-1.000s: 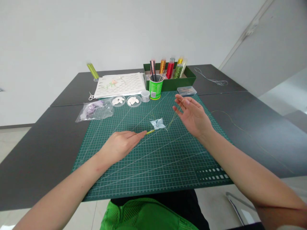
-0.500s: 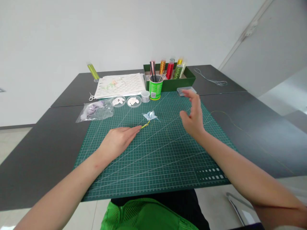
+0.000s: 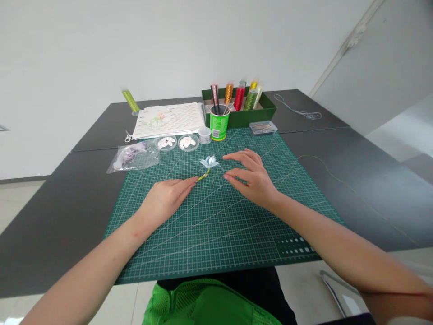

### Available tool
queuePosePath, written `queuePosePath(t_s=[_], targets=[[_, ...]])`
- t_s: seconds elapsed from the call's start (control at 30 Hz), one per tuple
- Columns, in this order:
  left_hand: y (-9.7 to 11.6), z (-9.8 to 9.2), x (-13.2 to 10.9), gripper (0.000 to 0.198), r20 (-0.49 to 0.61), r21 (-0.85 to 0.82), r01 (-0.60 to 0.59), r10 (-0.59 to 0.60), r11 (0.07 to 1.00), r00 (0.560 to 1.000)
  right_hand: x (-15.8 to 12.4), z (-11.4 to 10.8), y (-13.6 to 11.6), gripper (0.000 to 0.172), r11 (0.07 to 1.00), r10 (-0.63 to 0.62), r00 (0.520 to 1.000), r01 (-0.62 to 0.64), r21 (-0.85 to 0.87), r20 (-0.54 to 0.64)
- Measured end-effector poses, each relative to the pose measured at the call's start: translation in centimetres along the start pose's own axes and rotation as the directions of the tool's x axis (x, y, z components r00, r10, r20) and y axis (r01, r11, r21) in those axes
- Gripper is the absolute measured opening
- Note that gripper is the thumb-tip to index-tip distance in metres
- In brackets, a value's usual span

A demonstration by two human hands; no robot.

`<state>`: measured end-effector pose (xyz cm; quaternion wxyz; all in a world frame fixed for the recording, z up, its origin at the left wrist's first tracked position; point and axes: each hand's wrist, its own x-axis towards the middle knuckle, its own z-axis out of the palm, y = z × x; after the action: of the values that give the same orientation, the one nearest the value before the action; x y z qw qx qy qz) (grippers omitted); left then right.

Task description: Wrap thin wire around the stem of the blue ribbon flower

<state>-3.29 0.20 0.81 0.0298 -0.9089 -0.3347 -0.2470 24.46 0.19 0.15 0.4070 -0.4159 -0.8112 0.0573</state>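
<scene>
A pale blue artificial flower with pointed petals stands out above the green cutting mat. Its yellow-green stem is pinched between the thumb and fingers of my left hand. My right hand is just right of the petals, with thumb and fingers apart and curved toward them. Whether a fingertip touches the thin tip at the flower's right side, I cannot tell. A fine yellowish thread runs over the mat and the dark table to the right.
Behind the flower stand a green can with sticks and a green box of thread spools. Two dishes of white pieces, small lidded tubs, a plastic bag, scissors and paper sheets lie left. A clear case sits at right.
My right hand has come down and left, from beside the clear case to close by the flower. My left hand keeps its pinch on the stem, and the flower has shifted slightly left.
</scene>
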Motion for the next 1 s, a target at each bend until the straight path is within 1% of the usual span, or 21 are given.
queuePosePath(t_s=[0.1, 0.23, 0.33, 0.47, 0.6, 0.7, 0.77, 0.8, 0.83, 0.9, 0.93, 1.0], targets=[[0.0, 0.0, -0.1, 0.034, 0.05, 0.025, -0.01, 0.009, 1.0, 0.999, 0.2, -0.4, -0.5, 0.017, 0.996, 0.007, 1.0, -0.006, 0.087, -0.004], [0.4, 0.0, -0.2, 0.033, 0.103, 0.025, -0.029, 0.026, 0.999, 0.994, 0.2, -0.4, -1.0, 0.02, 0.969, 0.116, 0.992, -0.102, 0.227, -0.049], [0.6, -0.1, -0.3, 0.033, 0.082, 0.012, -0.038, 0.037, 0.999, 0.996, 0.3, -0.3, -1.1, 0.022, 0.94, 0.215, 0.975, -0.193, 0.281, -0.051], [0.6, -0.1, -0.4, 0.032, 0.039, 0.018, -0.066, 0.065, 0.998, 0.997, 0.5, -0.4, -0.9, 0.024, 0.913, 0.297, 0.953, -0.266, 0.309, -0.057], [0.8, -0.3, -0.5, 0.03, 0.03, 0.022, -0.132, 0.132, 0.991, 0.991, 0.8, -0.5, -0.3, 0.027, 0.884, 0.382, 0.917, -0.325, 0.338, -0.118], [1.0, -0.4, -0.5, 0.029, 0.021, 0.016, -0.186, 0.186, 0.982, 0.982, 0.9, -0.6, 0.8, 0.027, 0.874, 0.427, 0.89, -0.359, 0.329, -0.161], [1.0, -0.5, -0.4, 0.029, 0.003, 0.011, -0.2, 0.2, 0.98, 0.98, 1.0, -0.7, 1.9, 0.027, 0.878, 0.449, 0.875, -0.395, 0.271, -0.18], [1.0, -0.6, -0.3, 0.029, -0.014, 0.003, -0.193, 0.193, 0.981, 0.981, 1.1, -0.8, 2.6, 0.027, 0.887, 0.45, 0.873, -0.412, 0.211, -0.189], [1.0, -0.6, -0.2, 0.029, -0.037, -0.01, -0.181, 0.18, 0.983, 0.983, 1.1, -1.0, 3.3, 0.025, 0.897, 0.441, 0.874, -0.424, 0.125, -0.205], [0.9, -0.7, 0.0, 0.028, -0.083, -0.055, -0.13, 0.126, 0.99, 0.989, 1.2, -1.4, 4.3, 0.015, 0.901, 0.391, 0.885, -0.423, -0.09, -0.252], [0.9, -0.8, 0.1, 0.028, -0.101, -0.087, -0.096, 0.088, 0.992, 0.991, 1.2, -1.6, 4.5, 0.018, 0.889, 0.359, 0.889, -0.418, -0.185, -0.286], [0.9, -0.9, 0.4, 0.027, -0.124, -0.168, -0.006, -0.015, 0.986, 0.992, 1.2, -1.9, 4.2, 0.046, 0.869, 0.292, 0.891, -0.399, -0.292, -0.347]])
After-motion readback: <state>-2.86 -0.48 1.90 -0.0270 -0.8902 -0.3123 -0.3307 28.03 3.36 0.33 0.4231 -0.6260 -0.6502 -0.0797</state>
